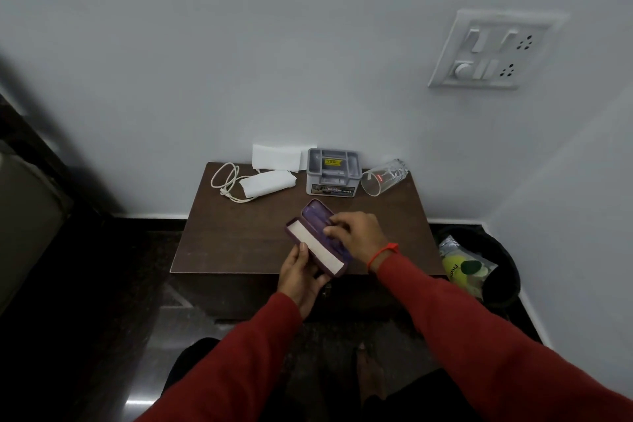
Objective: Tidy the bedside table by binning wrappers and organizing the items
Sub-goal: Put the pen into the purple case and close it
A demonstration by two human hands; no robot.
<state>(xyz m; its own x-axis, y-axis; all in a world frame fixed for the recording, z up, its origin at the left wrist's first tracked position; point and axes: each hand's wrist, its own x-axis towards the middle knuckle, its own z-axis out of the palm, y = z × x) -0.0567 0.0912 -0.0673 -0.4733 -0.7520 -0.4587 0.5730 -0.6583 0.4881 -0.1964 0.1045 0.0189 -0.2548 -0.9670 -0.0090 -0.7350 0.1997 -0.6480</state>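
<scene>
Left hand: my left hand (301, 271) is nearest to me, its grip curled round the near end of the open purple case (317, 236), thumb lying on the pale lining of the lid.
Right hand: my right hand (356, 233) reaches over the far half of the case, fingers bent and pinching at something inside it; I cannot tell what.
Case: held just above the front of the bench (246, 236), both halves spread open.
Step in hand: sorting out the case, I judge, either seating what belongs in it or clearing it.
Next move: fold the lid shut with both hands and set the case down neatly.
Bin: the bin (500, 260) on the floor to the right already holds wrappers.
Left to tidy: the white cable (224, 183), tissues (270, 181), grey organizer (332, 171) and the tipped glass (383, 178) along the back.
</scene>
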